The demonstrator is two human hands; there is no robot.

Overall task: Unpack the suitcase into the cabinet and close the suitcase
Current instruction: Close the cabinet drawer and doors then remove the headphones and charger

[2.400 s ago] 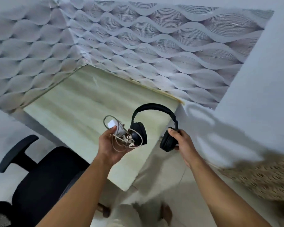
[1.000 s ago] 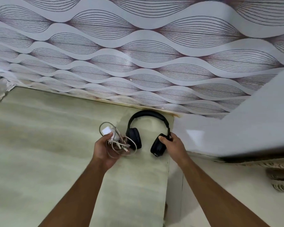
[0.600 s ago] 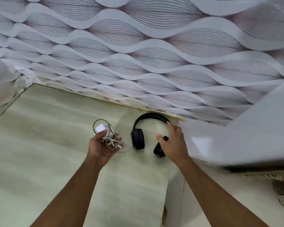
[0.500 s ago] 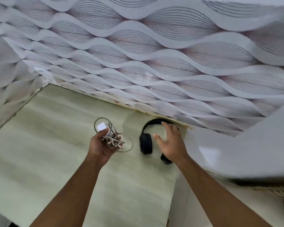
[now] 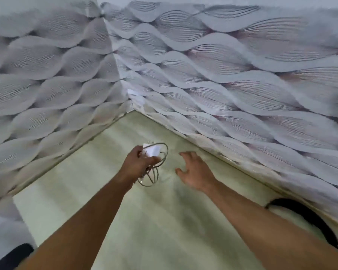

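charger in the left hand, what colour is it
White, with a pale coiled cable; the charger, gripped by the left hand, shows in the head view.

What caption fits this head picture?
Left hand grips charger and cable; open right hand hovers over desk.

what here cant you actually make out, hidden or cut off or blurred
Head view only:
- headphones: only part of the black band shows; the right forearm covers the ear cups.
- charger and cable: partly inside the left hand; motion blur hides the plug end.
- chair: cut off by the bottom-left edge.
- suitcase and cabinet: out of frame.
- right hand: open; blur hides whether it touches the desk.
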